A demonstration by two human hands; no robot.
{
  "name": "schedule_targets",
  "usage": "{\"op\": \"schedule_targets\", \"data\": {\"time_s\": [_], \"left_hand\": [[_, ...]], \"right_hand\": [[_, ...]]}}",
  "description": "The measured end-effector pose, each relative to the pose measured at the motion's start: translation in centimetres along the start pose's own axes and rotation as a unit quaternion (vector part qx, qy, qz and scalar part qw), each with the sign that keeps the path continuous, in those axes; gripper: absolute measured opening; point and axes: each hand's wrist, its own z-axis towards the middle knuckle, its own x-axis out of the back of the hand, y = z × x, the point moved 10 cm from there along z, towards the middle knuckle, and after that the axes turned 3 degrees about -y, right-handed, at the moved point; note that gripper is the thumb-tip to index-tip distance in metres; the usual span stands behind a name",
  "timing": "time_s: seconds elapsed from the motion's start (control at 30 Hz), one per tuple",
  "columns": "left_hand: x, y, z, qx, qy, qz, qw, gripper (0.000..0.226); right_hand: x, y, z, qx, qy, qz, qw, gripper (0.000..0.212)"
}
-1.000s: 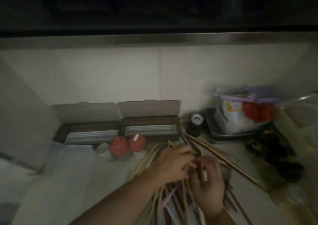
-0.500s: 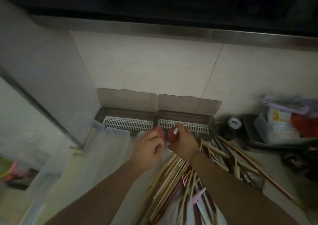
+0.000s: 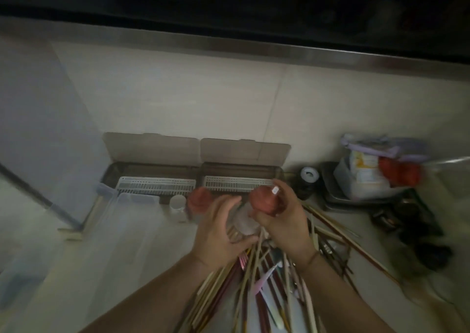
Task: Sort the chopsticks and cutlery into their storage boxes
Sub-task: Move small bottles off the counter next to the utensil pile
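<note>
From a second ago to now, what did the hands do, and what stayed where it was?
Both hands left the pile of chopsticks and went forward to the two red-capped jars. The right hand now grips one red-capped clear jar, lifted off the counter. The left hand has let go and is open; the other red-capped jar stands by it. The two open brown storage boxes stayed against the wall.

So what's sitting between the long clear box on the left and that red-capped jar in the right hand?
In the head view, between the clear box and the held red-capped jar: a small white-lidded jar, another red-capped jar, and the left hand.
</note>
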Motion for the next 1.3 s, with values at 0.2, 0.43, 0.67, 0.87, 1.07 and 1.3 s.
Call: {"op": "schedule_targets", "data": {"time_s": [0.2, 0.43, 0.67, 0.87, 1.07, 1.3], "left_hand": [[-9.9, 3.1, 0.4, 0.076, -0.086, -0.148, 0.982, 0.069], [-23.8, 12.9, -1.6, 0.088, -0.274, -0.175, 0.941, 0.05], [-34.1, 19.1, -6.5, 0.184, -0.46, -0.266, 0.827, 0.043], [-38.5, 20.5, -9.4, 0.237, -0.53, -0.265, 0.77, 0.042], [-40.3, 21.8, -10.9, 0.255, -0.591, -0.269, 0.716, 0.071], [-41.0, 21.5, -11.0, 0.288, -0.579, -0.297, 0.703, 0.063]], "right_hand": [[10.2, 2.1, -4.9, -0.029, 0.094, 0.032, 0.995, 0.053], [22.6, 7.6, -14.9, -0.091, 0.327, -0.006, 0.941, 0.057], [30.8, 13.7, -20.6, -0.185, 0.423, -0.06, 0.885, 0.059], [33.4, 18.2, -22.8, -0.23, 0.448, -0.082, 0.86, 0.054], [34.1, 21.9, -22.7, -0.278, 0.447, -0.117, 0.842, 0.062], [34.5, 23.2, -21.4, -0.271, 0.44, -0.102, 0.85, 0.059]]}}
